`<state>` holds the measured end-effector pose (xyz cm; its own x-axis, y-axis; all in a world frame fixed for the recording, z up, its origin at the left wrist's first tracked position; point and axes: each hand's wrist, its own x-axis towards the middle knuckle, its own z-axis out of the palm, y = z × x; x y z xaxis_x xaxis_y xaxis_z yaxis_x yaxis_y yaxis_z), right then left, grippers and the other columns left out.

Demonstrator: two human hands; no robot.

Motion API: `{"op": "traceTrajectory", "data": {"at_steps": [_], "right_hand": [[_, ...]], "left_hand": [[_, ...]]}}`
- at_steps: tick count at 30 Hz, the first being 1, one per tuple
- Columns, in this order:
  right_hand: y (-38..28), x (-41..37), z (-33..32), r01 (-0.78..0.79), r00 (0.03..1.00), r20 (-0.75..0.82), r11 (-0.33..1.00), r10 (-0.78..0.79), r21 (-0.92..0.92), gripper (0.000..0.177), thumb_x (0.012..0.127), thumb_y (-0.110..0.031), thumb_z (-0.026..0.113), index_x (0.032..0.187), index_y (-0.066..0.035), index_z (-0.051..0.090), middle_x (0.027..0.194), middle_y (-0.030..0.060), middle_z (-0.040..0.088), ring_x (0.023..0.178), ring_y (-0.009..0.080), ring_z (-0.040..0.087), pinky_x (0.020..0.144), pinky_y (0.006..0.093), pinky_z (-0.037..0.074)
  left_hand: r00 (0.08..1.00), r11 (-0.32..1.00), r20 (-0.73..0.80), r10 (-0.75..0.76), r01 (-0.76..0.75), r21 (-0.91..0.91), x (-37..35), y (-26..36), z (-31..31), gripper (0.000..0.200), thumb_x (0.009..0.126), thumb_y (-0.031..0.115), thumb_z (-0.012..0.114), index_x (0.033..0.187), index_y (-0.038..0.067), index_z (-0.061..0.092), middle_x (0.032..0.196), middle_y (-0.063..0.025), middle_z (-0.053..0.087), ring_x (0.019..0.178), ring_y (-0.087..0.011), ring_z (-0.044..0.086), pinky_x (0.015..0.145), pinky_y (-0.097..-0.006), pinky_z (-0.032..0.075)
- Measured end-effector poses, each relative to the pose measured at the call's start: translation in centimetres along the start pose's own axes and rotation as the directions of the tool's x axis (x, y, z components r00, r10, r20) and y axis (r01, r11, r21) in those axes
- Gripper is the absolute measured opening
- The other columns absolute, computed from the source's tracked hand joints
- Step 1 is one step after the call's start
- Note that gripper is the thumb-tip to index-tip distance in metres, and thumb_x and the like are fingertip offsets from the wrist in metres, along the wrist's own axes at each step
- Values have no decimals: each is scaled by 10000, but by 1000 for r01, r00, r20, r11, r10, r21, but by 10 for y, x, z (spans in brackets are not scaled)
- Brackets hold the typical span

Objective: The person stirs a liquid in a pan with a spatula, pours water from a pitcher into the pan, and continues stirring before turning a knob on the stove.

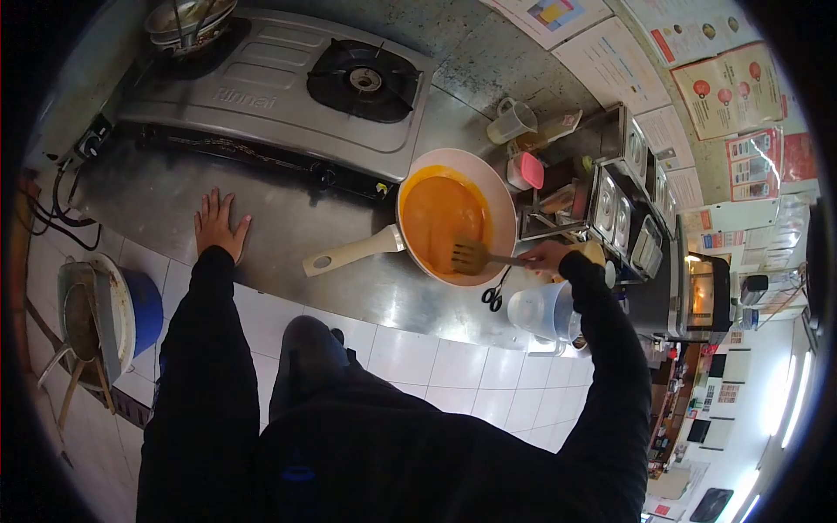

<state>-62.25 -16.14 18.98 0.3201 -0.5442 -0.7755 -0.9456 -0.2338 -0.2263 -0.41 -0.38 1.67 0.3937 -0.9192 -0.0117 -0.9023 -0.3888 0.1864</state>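
Observation:
In the head view, my left hand [218, 228] rests on the steel counter [288, 228] with fingers spread, holding nothing. My right hand [547, 257] is closed around the handle of a slotted spatula [472, 256]. The spatula's brown, fork-like head dips into orange sauce [443, 211]. That sauce fills much of the bottom of a pale frying pan [499, 187], which stands on the counter, not on a burner. Its cream handle [353, 252] points left, toward my left hand. Black-handled scissors [493, 298] lie just below the pan, beside a clear plastic jug [534, 312].
A two-burner stove [270, 96] stands behind, with a pot [187, 26] at its far left. Right of the pan are a measuring jug [512, 122], a pink-lidded container [526, 171] and lidded steel food trays [613, 213]. A blue bucket [144, 309] stands at lower left.

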Motion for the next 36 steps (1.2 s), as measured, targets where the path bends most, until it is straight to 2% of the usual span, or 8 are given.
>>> {"op": "traceTrajectory", "data": {"at_steps": [3, 6, 9, 15, 18, 24, 33, 36], "right_hand": [[-48, -3, 21, -107, 993, -52, 992, 110, 66, 350, 869, -253, 604, 1210, -176, 588, 683, -19, 592, 550, 72, 531, 499, 239, 420], [-53, 22, 50, 14, 981, -188, 957, 42, 289, 322, 891, -228, 580, 1203, -148, 593, 645, -27, 562, 532, 50, 483, 469, 218, 393], [-58, 49, 66, 63, 953, -298, 938, 44, 340, 335, 878, -205, 584, 1193, -91, 587, 672, 38, 600, 590, 105, 555, 586, 252, 463], [-54, 74, 81, 141, 851, -522, 931, 61, 338, 346, 871, -219, 596, 1192, -91, 588, 661, 42, 594, 588, 104, 539, 585, 261, 448], [-56, 74, 86, 76, 813, -570, 949, 119, 307, 347, 859, -214, 605, 1190, -112, 591, 709, 91, 631, 621, 160, 590, 625, 294, 473], [-74, 48, 92, 130, 644, -765, 986, -5, 103, 342, 842, -196, 602, 1175, -118, 596, 870, 188, 649, 796, 343, 633, 726, 392, 499], [-84, 37, 114, -3, 524, -844, 991, -114, -136, 353, 854, -161, 558, 1195, -250, 582, 756, 144, 556, 665, 344, 591, 602, 439, 485], [-90, 40, 122, -36, 553, -831, 994, -66, -103, 367, 831, -118, 569, 1186, -207, 593, 770, 152, 567, 691, 337, 596, 620, 422, 488]], "left_hand": [[1000, 1000, -4, 2, -2, -19, -1, 0, -1, 566, 868, 439, 502, 1354, 184, 364, 1501, -61, 181, 1384, -277, 145, 1098, -490, 140], [1000, 1000, -3, 0, 0, -19, 0, 0, 1, 569, 869, 445, 499, 1356, 184, 364, 1501, -63, 177, 1384, -274, 143, 1099, -488, 138], [1000, 1000, -12, -7, 7, -13, 0, 0, 1, 563, 862, 463, 498, 1344, 199, 378, 1496, -63, 193, 1389, -262, 133, 1111, -463, 130], [1000, 1000, -1, -10, 10, -23, 0, 0, 1, 572, 856, 463, 510, 1344, 195, 381, 1499, -55, 186, 1388, -260, 135, 1111, -464, 130], [1000, 1000, 0, -15, 15, -17, 0, 0, 1, 575, 856, 462, 511, 1350, 200, 376, 1498, -53, 186, 1389, -258, 131, 1112, -461, 128], [999, 1000, 26, -26, 26, -18, -1, 2, -5, 576, 859, 464, 505, 1355, 206, 367, 1502, -50, 172, 1391, -252, 119, 1115, -451, 124], [999, 999, 31, -31, 31, -8, -1, 1, -5, 566, 870, 474, 485, 1353, 205, 365, 1500, -51, 181, 1390, -247, 125, 1119, -439, 117], [999, 999, 40, -34, 35, -14, -2, 2, -8, 571, 868, 480, 486, 1353, 204, 364, 1501, -53, 179, 1390, -246, 123, 1120, -437, 113]]}}
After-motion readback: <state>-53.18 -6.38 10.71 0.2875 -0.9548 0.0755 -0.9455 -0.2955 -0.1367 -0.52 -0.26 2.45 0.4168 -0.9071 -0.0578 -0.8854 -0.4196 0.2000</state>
